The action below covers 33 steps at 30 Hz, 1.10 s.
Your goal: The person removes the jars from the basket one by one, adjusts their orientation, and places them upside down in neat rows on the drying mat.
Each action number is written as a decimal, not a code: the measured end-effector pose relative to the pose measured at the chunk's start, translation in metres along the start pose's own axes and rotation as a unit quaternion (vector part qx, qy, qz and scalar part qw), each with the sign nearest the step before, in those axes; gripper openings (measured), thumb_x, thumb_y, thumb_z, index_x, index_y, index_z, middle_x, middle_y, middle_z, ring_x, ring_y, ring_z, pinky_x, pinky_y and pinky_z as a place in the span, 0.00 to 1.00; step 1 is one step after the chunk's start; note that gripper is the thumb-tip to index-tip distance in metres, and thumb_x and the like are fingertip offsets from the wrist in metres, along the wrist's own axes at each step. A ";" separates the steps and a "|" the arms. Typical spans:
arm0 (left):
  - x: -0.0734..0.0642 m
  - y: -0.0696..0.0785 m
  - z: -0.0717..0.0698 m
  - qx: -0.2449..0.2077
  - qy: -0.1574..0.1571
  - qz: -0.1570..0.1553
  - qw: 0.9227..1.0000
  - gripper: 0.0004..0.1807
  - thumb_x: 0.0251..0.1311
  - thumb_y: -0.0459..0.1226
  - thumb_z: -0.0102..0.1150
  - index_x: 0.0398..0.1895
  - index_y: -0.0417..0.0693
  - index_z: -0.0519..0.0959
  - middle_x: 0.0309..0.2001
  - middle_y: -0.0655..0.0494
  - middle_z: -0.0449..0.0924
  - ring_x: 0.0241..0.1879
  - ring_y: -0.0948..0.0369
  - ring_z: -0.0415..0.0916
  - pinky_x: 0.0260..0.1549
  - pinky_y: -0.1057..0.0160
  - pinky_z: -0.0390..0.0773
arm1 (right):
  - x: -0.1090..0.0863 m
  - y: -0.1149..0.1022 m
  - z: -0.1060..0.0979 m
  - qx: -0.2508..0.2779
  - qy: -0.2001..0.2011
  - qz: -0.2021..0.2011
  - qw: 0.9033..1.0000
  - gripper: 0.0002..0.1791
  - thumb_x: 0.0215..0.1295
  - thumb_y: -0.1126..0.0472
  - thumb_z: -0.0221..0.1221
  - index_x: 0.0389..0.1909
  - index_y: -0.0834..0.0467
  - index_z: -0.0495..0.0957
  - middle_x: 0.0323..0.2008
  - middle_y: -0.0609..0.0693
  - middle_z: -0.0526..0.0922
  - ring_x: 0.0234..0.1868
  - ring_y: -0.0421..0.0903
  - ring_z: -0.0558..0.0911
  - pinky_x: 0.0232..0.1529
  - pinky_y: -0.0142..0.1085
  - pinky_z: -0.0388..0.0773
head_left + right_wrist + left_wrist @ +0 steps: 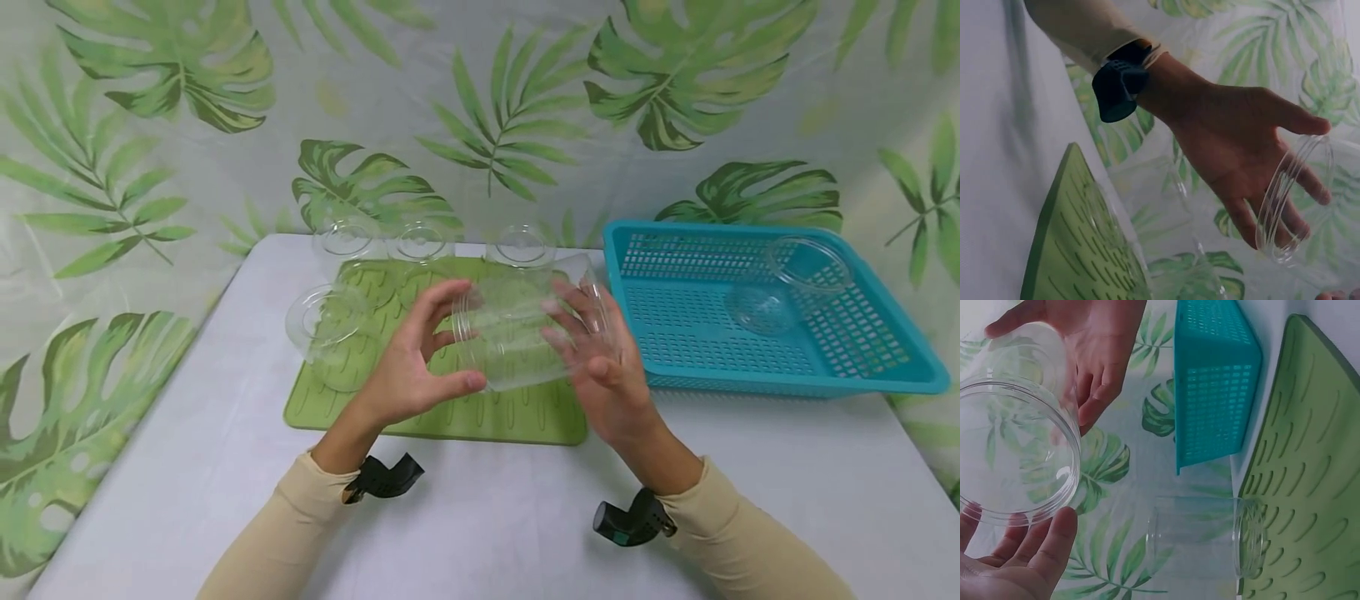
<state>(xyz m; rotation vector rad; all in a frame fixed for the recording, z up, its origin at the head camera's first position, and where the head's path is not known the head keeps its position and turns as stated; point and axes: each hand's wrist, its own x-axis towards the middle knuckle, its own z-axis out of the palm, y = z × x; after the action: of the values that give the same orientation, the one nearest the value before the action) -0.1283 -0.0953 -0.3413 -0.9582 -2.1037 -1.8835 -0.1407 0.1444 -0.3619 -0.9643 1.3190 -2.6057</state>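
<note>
A clear plastic jar (517,333) lies sideways in the air between both hands, over the green mat (487,425). The threaded mouth faces my left hand (408,367), whose thumb and fingers grip around that rim. At the jar's other end, my right hand (618,392) holds the base side, thumb in front and fingers seen through the clear wall. In the left wrist view, the round mouth of the jar (1069,481) shows close up, with left fingertips along its lower edge.
Several similar clear jars, one at the mat's left (330,325) and others along its back edge (522,246), stand mouth-down. To the right, a blue perforated basket (787,385) has another clear jar (772,308) tilted inside. A white cloth (510,525) covers the table.
</note>
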 end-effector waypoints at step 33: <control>-0.108 0.044 -0.084 0.338 0.098 0.215 0.911 0.30 0.66 0.48 0.61 0.44 0.22 0.78 0.43 0.32 0.80 0.60 0.66 0.75 0.63 0.71 0.72 | -0.016 -0.076 -0.025 -0.468 -0.054 0.029 0.882 0.65 0.34 0.74 0.78 0.76 0.58 0.53 0.72 0.44 0.68 0.67 0.36 0.71 0.56 0.21 0.74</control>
<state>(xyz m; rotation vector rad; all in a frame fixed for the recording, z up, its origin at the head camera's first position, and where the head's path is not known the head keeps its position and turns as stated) -0.0438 -0.2113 -0.3442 -0.9026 -1.9789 -0.8917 -0.1258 0.2155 -0.3241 -1.0705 2.5703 -1.7368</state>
